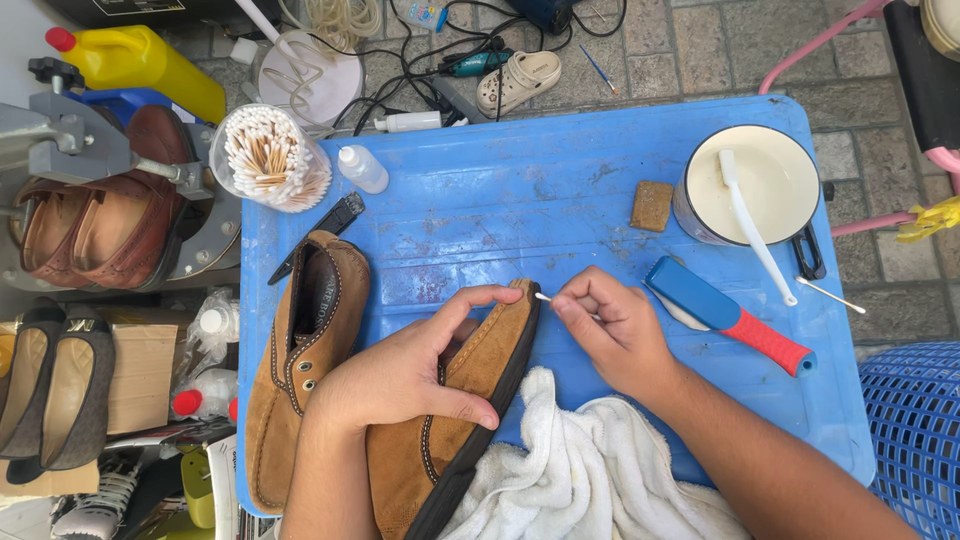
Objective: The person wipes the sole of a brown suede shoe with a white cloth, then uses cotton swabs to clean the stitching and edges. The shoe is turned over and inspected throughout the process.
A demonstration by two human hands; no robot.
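From the head camera, the left hand point(405, 375) is wrapped around a tan suede lace-up shoe with a dark rubber sole point(455, 420), fingers curled over the upper and the thumb pressed along its side, holding it tilted on edge with the toe pointing away from the person. The shoe lies partly on a crumpled white towel point(580, 470) at the near edge of the blue plastic worktop point(540, 190). The right hand point(610, 330) is closed in a pinch on a thin white-tipped cotton swab point(545, 297), whose tip touches the shoe's toe where sole and upper meet.

Just left of the held shoe lies its matching tan suede shoe point(305, 360), sole down, opening up. Beyond it stands a clear round tub packed with cotton swabs point(270, 157), with a small white squeeze bottle point(362, 168) beside it. A small brown sponge block point(652, 205) rests near a white enamel pot with a dark rim point(790, 160), which holds pale liquid and a white toothbrush point(752, 225). A blue brush with a red handle point(730, 315) lies just right of the right hand. Off the worktop's left edge, brown leather shoes point(100, 215) sit on a grey metal stand.
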